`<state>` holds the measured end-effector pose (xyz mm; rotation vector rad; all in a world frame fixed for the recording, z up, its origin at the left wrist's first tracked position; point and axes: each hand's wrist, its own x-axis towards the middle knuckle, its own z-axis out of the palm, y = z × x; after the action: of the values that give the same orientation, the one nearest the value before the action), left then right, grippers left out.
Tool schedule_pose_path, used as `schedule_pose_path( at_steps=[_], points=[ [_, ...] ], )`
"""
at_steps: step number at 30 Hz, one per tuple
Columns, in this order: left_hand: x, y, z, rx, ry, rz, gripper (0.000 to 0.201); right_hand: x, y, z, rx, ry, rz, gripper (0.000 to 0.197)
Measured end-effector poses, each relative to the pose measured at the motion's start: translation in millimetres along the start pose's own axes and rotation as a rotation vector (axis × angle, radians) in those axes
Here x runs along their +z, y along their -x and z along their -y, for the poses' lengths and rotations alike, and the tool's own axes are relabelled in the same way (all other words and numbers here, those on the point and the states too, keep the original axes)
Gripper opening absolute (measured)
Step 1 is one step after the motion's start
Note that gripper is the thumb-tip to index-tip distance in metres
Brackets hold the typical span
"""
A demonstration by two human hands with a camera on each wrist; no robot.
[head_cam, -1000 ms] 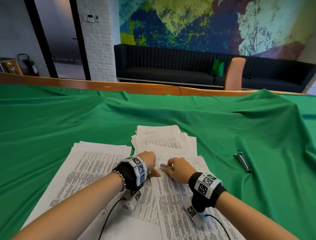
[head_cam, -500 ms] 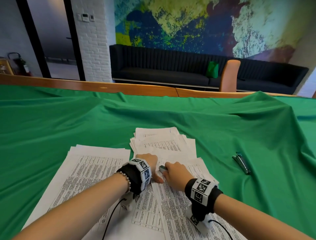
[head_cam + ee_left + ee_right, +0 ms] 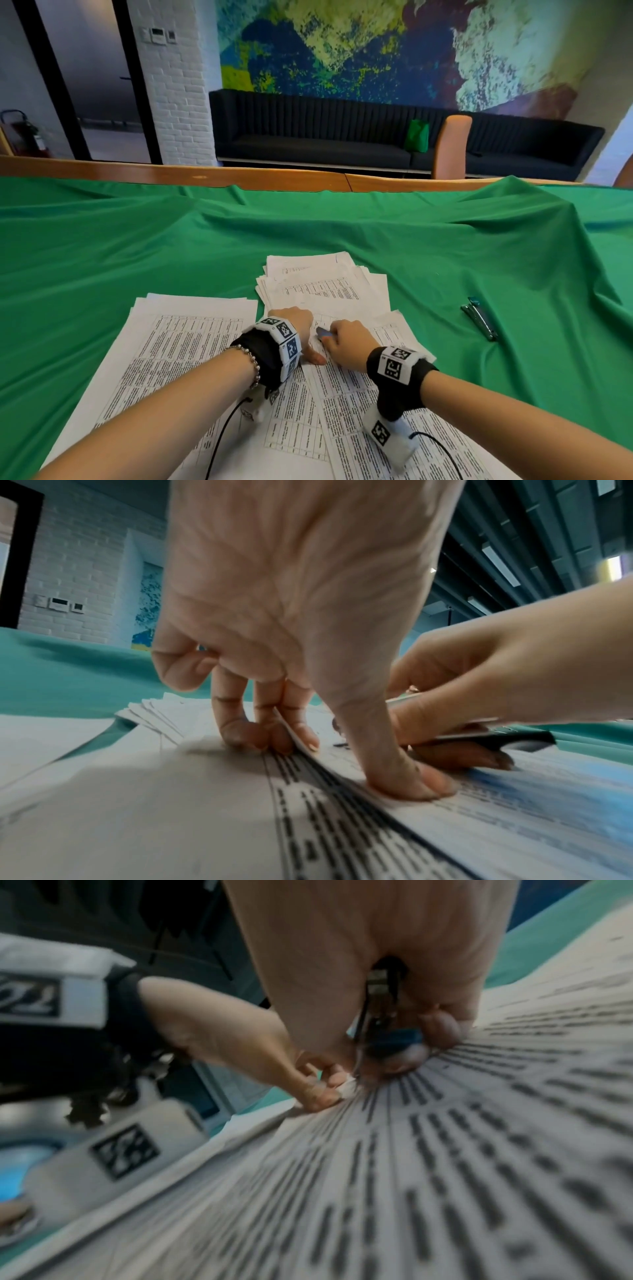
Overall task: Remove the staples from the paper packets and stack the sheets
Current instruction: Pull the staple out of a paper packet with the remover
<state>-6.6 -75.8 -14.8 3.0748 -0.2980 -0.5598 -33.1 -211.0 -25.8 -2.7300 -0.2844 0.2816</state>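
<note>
Packet: a stapled set of printed sheets [image 3: 346, 404] lies on the green cloth right in front of the person, its top corner between the two hands; it partly overlaps the sheets to its left.
Remover: a small metal staple remover with a blue grip [image 3: 322, 332] sits at the packet's top corner, its tip on the paper; in the right wrist view it shows as a blue and metal piece [image 3: 387, 1031] between thumb and fingers.
Right hand: the right hand [image 3: 349, 344] has its fingers curled round the remover and pinches it, knuckles up, low over the packet.
Left hand: the left hand [image 3: 294, 322] presses down on the packet's corner, thumb tip [image 3: 421, 783] flat on the printed page and fingertips [image 3: 246, 731] planted on the paper just beyond it; it holds nothing.
Staple: too small and too blurred to make out.
Left stack: a broad pile of printed sheets [image 3: 178, 346] lies to the left of the packet, under the left forearm.
Far stack: a fanned, untidy pile of sheets [image 3: 322, 284] lies just beyond the hands.
Stapler: a slim metal stapler [image 3: 479, 318] rests on the cloth well to the right of the papers.
Cloth: green cloth [image 3: 137, 246] covers the table, rumpled into folds at the far right.
</note>
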Motion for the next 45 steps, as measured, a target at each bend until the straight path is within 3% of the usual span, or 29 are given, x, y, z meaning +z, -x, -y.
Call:
schedule_pose_path(
  at_steps=[4,8,14,16,20,25,28,32,35,39,45],
  points=[
    [-1,2,-2,-0.005,-0.021,0.010,0.058,6,1,2,-0.030,0.115,-0.031,0.011],
    [-3,1,0,-0.007,-0.005,0.021,0.076,-9,-11,-23,0.084,0.072,-0.085,0.012],
    [-6,1,6,0.023,0.032,0.044,0.078,-30,-14,-52,0.012,-0.045,0.014,0.027],
    [-7,2,7,0.040,0.033,0.037,0.077,-37,-12,-62,0.014,-0.127,0.051,0.020],
    [-10,3,6,0.039,0.055,0.043,0.084,-47,-7,-84,0.036,-0.299,0.027,0.017],
    [-14,-1,1,0.026,0.135,0.056,0.083,-52,2,-120,0.116,-0.341,-0.038,0.024],
    [-15,-5,-4,0.017,0.156,0.062,0.078,-48,8,-126,0.043,-0.266,-0.073,0.032],
    [-17,-7,-8,0.020,0.135,0.077,0.074,-43,19,-98,-0.153,-0.061,0.077,0.078],
    [-17,-6,-10,0.008,0.136,0.086,0.072,-38,17,-80,-0.196,0.137,0.108,0.092],
    [-17,-4,-11,0.002,0.137,0.092,0.072,-38,17,-71,-0.173,0.259,0.118,0.089],
    [-16,-7,-10,0.010,0.153,0.113,0.071,-61,27,-115,0.092,0.159,0.182,0.124]
  ],
)
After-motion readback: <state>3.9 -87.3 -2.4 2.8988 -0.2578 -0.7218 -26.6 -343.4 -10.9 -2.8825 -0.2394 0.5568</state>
